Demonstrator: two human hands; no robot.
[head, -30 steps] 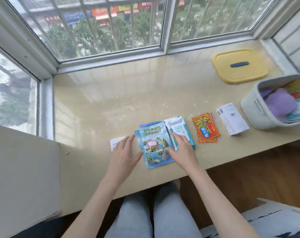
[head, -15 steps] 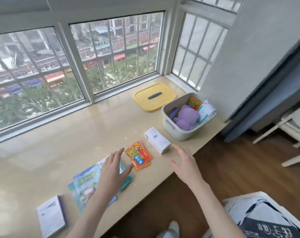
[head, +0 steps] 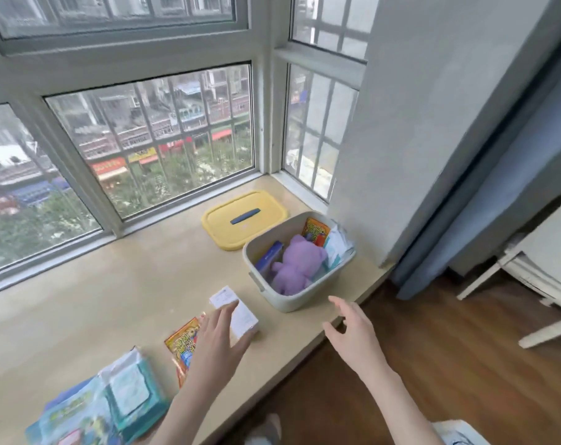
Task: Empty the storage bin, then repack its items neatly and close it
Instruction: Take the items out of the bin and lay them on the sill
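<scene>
Nearest the camera, at the lower left edge of the beige sill (head: pixel 112 303), a blue illustrated packet (head: pixel 76 415) and a teal wipes pack (head: pixel 134 393) are lying side by side, both blurred. Just beyond them an orange snack packet (head: pixel 184 343) is lying flat, partly covered by the left hand (head: pixel 216 343), which is hovering palm down with fingers spread and nothing gripped. Its fingertips are reaching over a small white box (head: pixel 240 316) whose long axis is running from near right to far left. The right hand (head: pixel 353 337) is hanging past the sill's front edge, over the wooden floor (head: pixel 449 364), fingers loosely apart and holding nothing, pointing toward the storage bin (head: pixel 292 301). That grey bin is sitting open near the sill's right front corner, its long axis running diagonally toward the wall, its near end close to the front edge. Inside, a purple plush toy (head: pixel 297 263) is lying along that axis, with a blue box (head: pixel 268 258) to its left, an orange packet (head: pixel 316 231) standing at the far end, and white packets (head: pixel 337 248) along the right side. Behind the bin, touching or nearly so, the yellow lid (head: pixel 244 220) is lying flat with its blue handle up. The middle and left of the sill are offering broad bare room up to the window frame (head: pixel 260 117).
</scene>
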